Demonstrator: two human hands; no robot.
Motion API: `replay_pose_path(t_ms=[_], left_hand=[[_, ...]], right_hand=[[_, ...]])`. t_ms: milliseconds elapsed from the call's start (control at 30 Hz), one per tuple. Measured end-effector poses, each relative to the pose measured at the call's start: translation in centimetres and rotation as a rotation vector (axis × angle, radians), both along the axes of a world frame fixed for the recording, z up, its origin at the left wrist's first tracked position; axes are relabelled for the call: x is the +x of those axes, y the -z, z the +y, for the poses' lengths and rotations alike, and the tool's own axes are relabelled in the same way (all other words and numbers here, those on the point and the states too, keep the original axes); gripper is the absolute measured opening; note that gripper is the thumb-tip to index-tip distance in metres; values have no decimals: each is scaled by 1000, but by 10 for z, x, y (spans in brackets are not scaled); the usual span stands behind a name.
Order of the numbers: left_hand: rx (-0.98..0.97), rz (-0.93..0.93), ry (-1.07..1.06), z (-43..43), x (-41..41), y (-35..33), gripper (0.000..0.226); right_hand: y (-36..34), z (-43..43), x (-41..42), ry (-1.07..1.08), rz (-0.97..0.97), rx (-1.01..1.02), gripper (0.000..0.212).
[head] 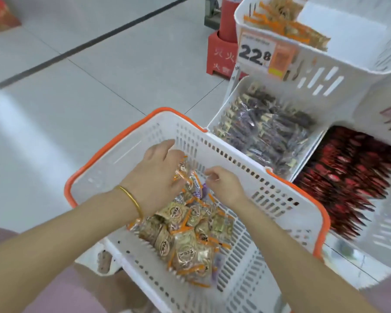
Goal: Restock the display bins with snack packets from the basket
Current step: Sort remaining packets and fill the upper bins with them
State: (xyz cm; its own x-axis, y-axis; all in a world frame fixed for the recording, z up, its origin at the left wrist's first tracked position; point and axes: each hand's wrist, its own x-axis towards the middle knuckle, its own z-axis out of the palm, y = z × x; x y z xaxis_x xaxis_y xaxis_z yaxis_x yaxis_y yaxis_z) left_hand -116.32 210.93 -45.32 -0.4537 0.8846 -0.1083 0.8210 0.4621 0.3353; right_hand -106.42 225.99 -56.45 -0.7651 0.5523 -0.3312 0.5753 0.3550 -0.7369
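A white basket (131, 143) with an orange rim holds a heap of tan snack packets (185, 242) with orange edges, plus a purple one. Both my hands are inside it. My left hand (156, 172), with a gold bangle on the wrist, grips several orange-edged packets (185, 177) lifted above the heap. My right hand (226, 184) is curled just right of them, pinching at a thin wrapper edge. To the right stand white display bins: the top bin (325, 71) with orange-edged packets, the middle bin (226, 102) with purple packets, and a lower bin of red packets (348, 177).
A price tag (257, 53) reading 22.8 hangs on the top bin's front. A red fire-extinguisher stand (221, 53) sits behind the bins. Grey tiled floor (88, 86) spreads to the left. A red box (0, 14) is at the far left corner.
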Motion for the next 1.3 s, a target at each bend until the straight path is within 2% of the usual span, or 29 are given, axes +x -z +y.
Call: replay_pose_path(t_ms=[67,133,233,400,500,567,633,767,867,1000,1067,1167,1300], left_hand=[[-104,8,20,-15,-2,13,64],[-120,50,86,-28,-5,21,66],[-144,58,112,-42,-9,33,55],[-140,19,57,-46,-11,39,47],[-192,-3,35,-46,-15,40,50],[-141,7,36,-49,-14,40,47],[-135,-2,27,-46,-14,36,47],[-257,-36,17,-31,-14,29,52],[-239,-90,2,-12,-8,17,59],[-156,-294,-72,22,5,0,70],[-71,-453,-77,37,14,-10,60],[52,-537,-8,55,28,-26,31],[157,-730,-8,70,30,-40,22]], right_hand=[[34,-7,-7,-39,-97,50,30],[58,-9,-21,-70,-156,102,38],[92,-10,-45,-72,-229,191,42],[127,-16,-78,59,-374,284,29],[134,-22,-89,199,-332,201,10],[127,-25,-84,240,-254,195,10],[111,-25,-72,213,-134,262,10],[51,-14,-37,71,61,295,8],[-1,2,-11,-3,103,204,7],[-70,13,18,-16,184,-22,23],[-102,16,34,12,227,-109,18],[-143,24,60,48,245,-168,10],[-180,41,88,111,240,-73,19]])
